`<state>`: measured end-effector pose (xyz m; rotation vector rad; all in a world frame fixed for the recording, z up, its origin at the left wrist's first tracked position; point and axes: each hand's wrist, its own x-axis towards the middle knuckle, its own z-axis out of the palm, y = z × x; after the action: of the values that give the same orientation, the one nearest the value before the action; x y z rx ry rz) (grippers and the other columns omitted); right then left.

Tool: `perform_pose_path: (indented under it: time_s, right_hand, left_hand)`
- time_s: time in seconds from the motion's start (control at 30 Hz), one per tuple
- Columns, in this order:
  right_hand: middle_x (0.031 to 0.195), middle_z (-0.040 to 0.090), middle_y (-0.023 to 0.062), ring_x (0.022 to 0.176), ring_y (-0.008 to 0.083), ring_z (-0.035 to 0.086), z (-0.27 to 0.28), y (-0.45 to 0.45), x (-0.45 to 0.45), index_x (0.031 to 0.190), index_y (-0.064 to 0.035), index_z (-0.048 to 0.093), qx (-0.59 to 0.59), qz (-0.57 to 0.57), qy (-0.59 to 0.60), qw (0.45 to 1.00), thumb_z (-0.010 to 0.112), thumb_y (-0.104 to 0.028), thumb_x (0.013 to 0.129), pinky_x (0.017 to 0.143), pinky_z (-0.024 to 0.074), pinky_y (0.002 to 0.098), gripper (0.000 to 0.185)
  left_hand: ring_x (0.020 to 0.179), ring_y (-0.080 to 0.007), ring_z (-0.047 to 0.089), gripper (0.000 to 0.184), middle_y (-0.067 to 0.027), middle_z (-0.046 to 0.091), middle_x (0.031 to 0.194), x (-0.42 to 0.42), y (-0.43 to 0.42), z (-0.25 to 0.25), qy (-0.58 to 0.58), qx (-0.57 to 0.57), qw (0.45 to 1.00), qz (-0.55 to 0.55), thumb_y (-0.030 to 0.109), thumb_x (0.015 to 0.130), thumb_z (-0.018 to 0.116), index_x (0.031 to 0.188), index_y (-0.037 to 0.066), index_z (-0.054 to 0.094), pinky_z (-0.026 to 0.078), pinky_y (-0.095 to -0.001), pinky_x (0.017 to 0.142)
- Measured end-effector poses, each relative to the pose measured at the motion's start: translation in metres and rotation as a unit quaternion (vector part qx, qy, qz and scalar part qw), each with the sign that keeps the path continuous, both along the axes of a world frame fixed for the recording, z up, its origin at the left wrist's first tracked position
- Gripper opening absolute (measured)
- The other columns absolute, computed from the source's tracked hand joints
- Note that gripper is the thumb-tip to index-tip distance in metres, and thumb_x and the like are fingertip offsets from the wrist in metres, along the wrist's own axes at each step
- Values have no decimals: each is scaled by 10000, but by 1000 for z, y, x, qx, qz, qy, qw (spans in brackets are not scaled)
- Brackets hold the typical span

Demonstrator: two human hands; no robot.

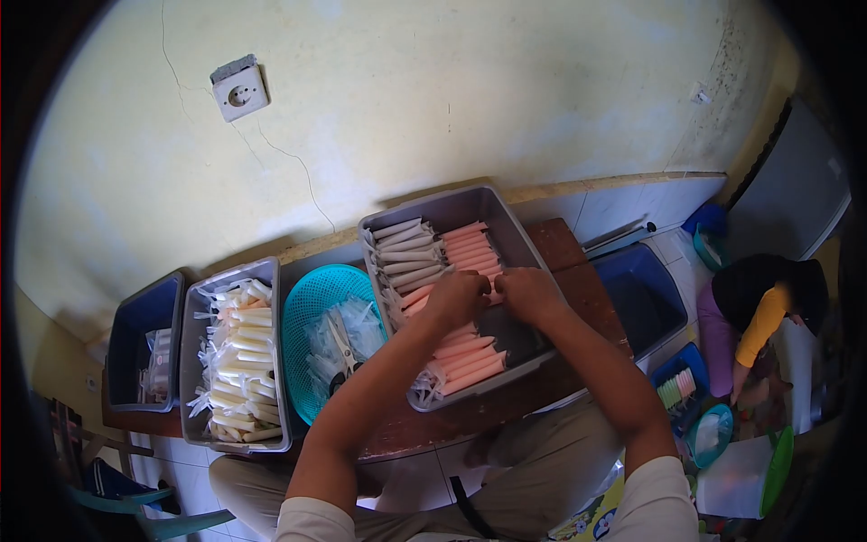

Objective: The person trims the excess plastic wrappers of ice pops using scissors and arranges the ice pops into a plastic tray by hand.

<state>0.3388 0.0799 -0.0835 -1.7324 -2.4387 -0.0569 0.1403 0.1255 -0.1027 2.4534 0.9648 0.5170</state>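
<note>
Head view, and the pink sticks [468, 348] were right at the centre, lying in rows inside the large grey tub [526, 248]. Over them came the left hand [459, 296] and right hand [533, 295], nearly meeting, fingers curled narrow; whether either one gripped a stick, I couldn't tell! Both forearms reached over the tub's near side, probably because it sat squarely before the person. Pale wrapped sticks [408, 248] lay alongside the pink, likely rowed by colour to keep them sorted. Just left, a turquoise basket [298, 312] cradled scissors [342, 341] on clear plastic, presumably for easy reach, then a tub of cream sticks [248, 352], all on the brown bench [591, 303]. Far right, another person [759, 316] bent low.
</note>
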Motion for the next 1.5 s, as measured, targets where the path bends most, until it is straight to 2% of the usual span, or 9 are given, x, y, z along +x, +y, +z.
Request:
perform_pose_path:
  time_s: [0.2,0.27,0.4,0.47,0.57,0.67,0.87,1.07,1.5]
  right_hand:
    - [929,729,113,906,340,745,8,26,1,914,-105,742,96,12,39,995,632,-100,880,777,611,475,115]
    - [963,728,119,946,336,741,12,40,-2,938,-93,733,89,1,34,995,623,-71,887,809,610,460,123]
    - [1015,726,120,999,325,735,12,73,-10,993,-78,723,115,4,37,993,616,-38,898,839,614,440,148]
    - [1020,728,118,998,320,736,9,89,-13,1005,-77,724,119,5,35,992,614,-45,909,838,616,438,149]
    - [1029,731,116,1003,312,738,1,110,-20,1013,-77,727,131,-4,29,991,607,-62,931,839,621,433,146]
    - [1039,734,120,1017,310,741,-12,128,-20,1006,-78,733,129,-21,19,991,594,-80,953,844,626,433,149]
    - [1036,741,126,1018,321,750,-34,137,-21,985,-70,742,115,-33,17,993,583,-100,969,853,631,446,163]
    - [1018,747,125,1006,312,755,-46,137,-24,970,-68,742,106,-46,0,993,599,-99,956,814,643,436,147]
    - [1035,746,118,1008,293,748,-52,140,-29,981,-68,718,154,-60,2,986,626,-92,929,798,648,408,109]
  left_hand:
    - [981,-359,722,126,-129,755,1024,-4,20,-3,-99,93,990,44,136,893,728,996,88,782,576,-477,870]
    - [1076,-341,692,163,-113,738,1078,-6,29,-6,-142,126,981,50,116,904,704,1055,101,764,554,-473,931]
    - [1148,-342,666,268,-119,726,1163,-7,49,4,-114,180,973,88,75,897,693,1161,89,740,502,-480,1035]
    - [1216,-329,634,367,-103,712,1212,-7,60,4,-40,189,973,124,62,886,658,1247,100,707,403,-530,1160]
    - [1253,-320,632,429,-106,722,1240,-4,72,0,13,206,965,159,77,875,648,1301,101,694,327,-573,1227]
    - [1303,-297,622,461,-113,719,1306,-3,83,-5,46,157,975,151,91,878,646,1336,106,691,255,-590,1277]
    - [1324,-266,620,468,-104,748,1276,-4,85,-12,102,135,976,139,115,868,655,1334,112,704,183,-599,1302]
    - [1316,-251,626,422,-76,763,1246,-1,84,-13,155,150,968,128,180,845,701,1262,128,749,189,-604,1300]
    - [1410,-274,559,450,-87,741,1309,1,82,-16,150,166,964,143,246,863,701,1292,118,745,175,-600,1306]
